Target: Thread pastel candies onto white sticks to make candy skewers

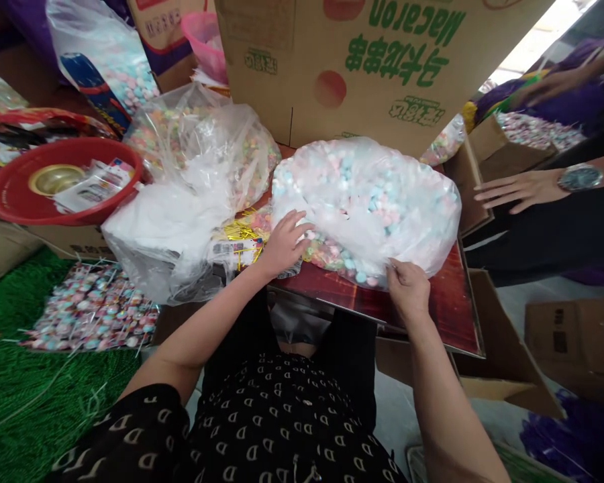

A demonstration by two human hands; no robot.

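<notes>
Bag [372, 194] sits on the bench [445, 298] just beyond our parted hands, long axis left-to-right, our right hand [410, 288] nearer, pinching its near edge, our left hand [284, 245] spread open at its near-left side.

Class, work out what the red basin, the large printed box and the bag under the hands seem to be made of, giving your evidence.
Red basin: probably glossy plastic; smooth, evenly coloured, thin rim.
Printed box: matt brown cardboard, by its flat panels and printed lettering.
Bag: thin, shiny, clear plastic film; it wrinkles and shows the pastel pieces inside.
</notes>
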